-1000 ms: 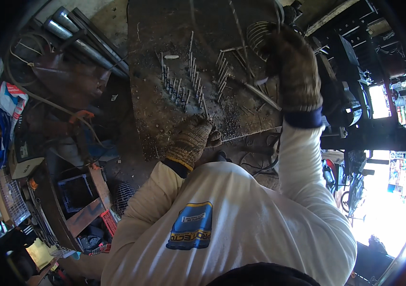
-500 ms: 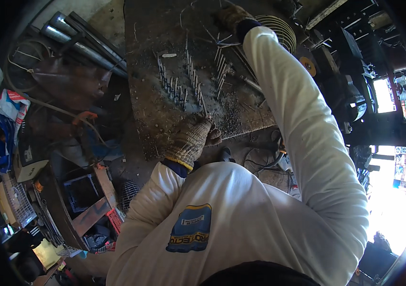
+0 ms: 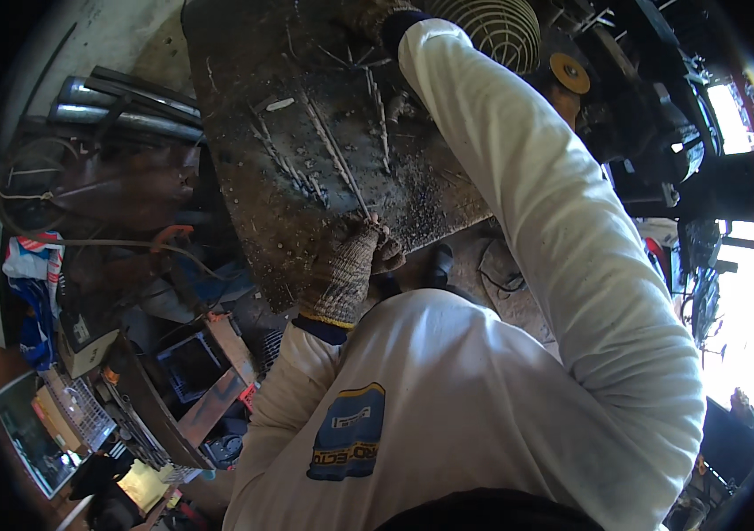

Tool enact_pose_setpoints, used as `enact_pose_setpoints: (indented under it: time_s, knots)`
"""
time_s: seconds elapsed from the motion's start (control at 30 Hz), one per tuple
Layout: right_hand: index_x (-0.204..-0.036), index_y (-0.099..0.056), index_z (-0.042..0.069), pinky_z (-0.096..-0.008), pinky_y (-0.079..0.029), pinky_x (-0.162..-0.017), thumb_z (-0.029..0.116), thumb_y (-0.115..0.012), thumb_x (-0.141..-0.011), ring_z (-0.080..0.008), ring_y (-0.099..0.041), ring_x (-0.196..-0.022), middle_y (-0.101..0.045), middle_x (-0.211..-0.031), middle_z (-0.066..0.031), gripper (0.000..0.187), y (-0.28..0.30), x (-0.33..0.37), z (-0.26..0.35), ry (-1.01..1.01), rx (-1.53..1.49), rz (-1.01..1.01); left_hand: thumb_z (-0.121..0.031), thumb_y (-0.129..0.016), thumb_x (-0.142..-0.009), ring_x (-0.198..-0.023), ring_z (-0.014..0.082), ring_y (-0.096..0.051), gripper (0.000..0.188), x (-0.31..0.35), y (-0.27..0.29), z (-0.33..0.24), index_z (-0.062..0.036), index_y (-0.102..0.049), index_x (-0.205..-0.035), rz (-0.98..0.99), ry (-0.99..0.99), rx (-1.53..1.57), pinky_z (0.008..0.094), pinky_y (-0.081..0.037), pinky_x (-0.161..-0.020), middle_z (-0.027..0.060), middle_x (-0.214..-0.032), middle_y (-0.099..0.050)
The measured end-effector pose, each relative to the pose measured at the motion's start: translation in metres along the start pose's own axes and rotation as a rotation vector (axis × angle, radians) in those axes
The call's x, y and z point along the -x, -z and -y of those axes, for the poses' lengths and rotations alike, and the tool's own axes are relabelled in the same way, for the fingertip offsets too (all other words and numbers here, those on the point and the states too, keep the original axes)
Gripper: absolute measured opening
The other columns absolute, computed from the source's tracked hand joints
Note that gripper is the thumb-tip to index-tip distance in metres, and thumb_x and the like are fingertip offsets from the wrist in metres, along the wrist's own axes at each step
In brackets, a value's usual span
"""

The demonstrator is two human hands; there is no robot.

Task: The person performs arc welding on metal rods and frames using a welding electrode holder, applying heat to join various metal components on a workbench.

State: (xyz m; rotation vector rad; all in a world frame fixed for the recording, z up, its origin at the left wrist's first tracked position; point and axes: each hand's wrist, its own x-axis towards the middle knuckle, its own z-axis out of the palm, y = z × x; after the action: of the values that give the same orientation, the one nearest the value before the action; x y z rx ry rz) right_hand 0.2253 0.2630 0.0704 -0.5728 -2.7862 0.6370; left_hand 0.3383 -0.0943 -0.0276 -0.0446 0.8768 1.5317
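Observation:
My left hand, in a knitted work glove, is closed around the near end of a thin metal rod at the front edge of a dark metal table. The rod runs away from me along the middle row of pins. A left row of short upright metal pins and a right row of pins stand on the tabletop. My right hand, also gloved, reaches to the table's far side. It is partly cut off by the top of the view, and its fingers do not show clearly.
A round wire fan guard is beside my right forearm, with a yellow disc to its right. Metal tubes lie left of the table. Grit and a small pale piece lie on the tabletop. A hose crosses the left side.
The view has shifted, and the table appears further left and tilted. My right hand sits higher and further left in the picture. My left hand stays closed at the near edge.

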Motion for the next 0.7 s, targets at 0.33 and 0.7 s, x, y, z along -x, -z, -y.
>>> enact_pose_setpoints:
  time_s: [0.33,0.7]
  knots:
    - [-0.141,-0.052,0.002,-0.0315,-0.053,-0.092,0.029,-0.066,-0.097,-0.0231,-0.066,-0.108,-0.067,-0.124,-0.0137,0.053,0.106,0.231,0.062,-0.186,-1.067,-0.33,-0.011,-0.06,-0.102,-0.087,0.0253,-0.068,0.007,0.016,-0.025,-0.004,-0.0103,-0.065,-0.107,-0.109,-0.054,-0.062,0.0503,-0.06,-0.085,0.0067,-0.096,-0.068]
    - [-0.137,-0.054,-0.004,-0.0289,-0.056,-0.075,0.021,-0.072,-0.094,-0.0171,-0.07,-0.084,-0.072,-0.111,-0.0164,0.053,0.109,0.457,-0.024,-0.556,-0.927,-0.853,-0.018,-0.065,-0.101,-0.084,0.0229,-0.066,0.008,0.013,-0.016,-0.001,-0.0128,-0.066,-0.107,-0.26,-0.046,-0.041,0.0479,-0.061,-0.079,0.005,-0.095,-0.068]
